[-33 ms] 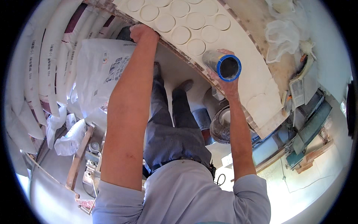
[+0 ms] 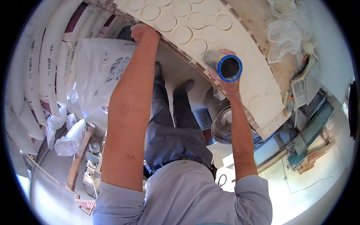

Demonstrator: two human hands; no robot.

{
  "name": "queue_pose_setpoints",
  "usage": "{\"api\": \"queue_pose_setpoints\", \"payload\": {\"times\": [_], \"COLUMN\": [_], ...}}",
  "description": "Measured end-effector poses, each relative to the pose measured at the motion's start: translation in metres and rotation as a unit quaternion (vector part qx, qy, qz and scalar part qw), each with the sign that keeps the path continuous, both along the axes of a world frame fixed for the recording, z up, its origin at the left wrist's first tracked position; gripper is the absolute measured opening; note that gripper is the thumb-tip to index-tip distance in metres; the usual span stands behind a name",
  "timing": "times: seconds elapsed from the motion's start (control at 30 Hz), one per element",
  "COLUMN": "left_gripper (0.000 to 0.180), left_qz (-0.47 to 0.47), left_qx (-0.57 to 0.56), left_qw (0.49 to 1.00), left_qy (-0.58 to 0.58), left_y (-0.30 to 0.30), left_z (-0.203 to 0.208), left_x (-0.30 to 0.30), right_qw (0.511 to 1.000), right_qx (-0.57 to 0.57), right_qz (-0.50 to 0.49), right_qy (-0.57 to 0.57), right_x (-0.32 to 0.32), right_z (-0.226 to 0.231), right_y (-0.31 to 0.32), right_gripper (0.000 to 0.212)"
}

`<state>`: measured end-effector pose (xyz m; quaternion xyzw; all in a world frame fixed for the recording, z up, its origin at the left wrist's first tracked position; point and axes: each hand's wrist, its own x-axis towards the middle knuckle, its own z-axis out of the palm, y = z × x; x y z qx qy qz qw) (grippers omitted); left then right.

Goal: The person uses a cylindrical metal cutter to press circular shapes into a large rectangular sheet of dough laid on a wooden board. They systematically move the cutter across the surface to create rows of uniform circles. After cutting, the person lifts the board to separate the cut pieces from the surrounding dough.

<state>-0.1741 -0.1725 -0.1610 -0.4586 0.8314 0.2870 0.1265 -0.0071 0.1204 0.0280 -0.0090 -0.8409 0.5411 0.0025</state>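
Note:
A pale sheet of dough (image 2: 258, 80) lies across the table, with several round outlines cut in its far and left part. My right hand (image 2: 229, 87) is wrapped round a greyish, blue-rimmed cylinder (image 2: 212, 60) whose rim faces up toward me. The cylinder stands over the sheet near the closest row of rounds; its lower end is hard to make out. At the table's near edge, left of the rounds, my left hand (image 2: 141, 31) is closed in a fist. What its fingers hold, if anything, is hidden.
Long white printed sacks (image 2: 52, 63) are stacked at the left, beside a large white plastic bag (image 2: 101, 67). Below the table edge stands a dark rounded pot (image 2: 221, 129). A metal device with a wooden bar (image 2: 80, 157) sits lower left. Crumpled translucent plastic (image 2: 283, 37) lies at upper right.

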Motion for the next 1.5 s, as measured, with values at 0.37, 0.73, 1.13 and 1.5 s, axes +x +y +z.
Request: {"api": "queue_pose_setpoints", "payload": {"times": [0.37, 0.73, 1.13, 1.5], "left_gripper": [0.035, 0.059, 0.061, 0.054], "left_qz": [0.092, 0.372, 0.419, 0.381], "left_qx": [0.056, 0.207, 0.192, 0.171], "left_qw": [0.994, 0.887, 0.881, 0.904], "left_qy": [0.025, 0.179, 0.109, 0.094], "left_y": [0.000, 0.009, 0.090, 0.082], "left_z": [-0.013, 0.033, 0.052, 0.051], "left_x": [-0.001, 0.002, 0.069, 0.069], "right_qw": [0.994, 0.863, 0.949, 0.992], "right_qx": [0.071, 0.438, 0.264, 0.104], "right_qz": [-0.086, 0.192, -0.086, -0.032], "right_qy": [-0.001, 0.164, 0.152, 0.067], "right_x": [0.014, -0.048, -0.006, 0.009], "right_z": [0.056, 0.072, 0.054, 0.033], "right_y": [-0.022, -0.040, -0.058, -0.015], "right_gripper": [0.074, 0.018, 0.047, 0.067]}}
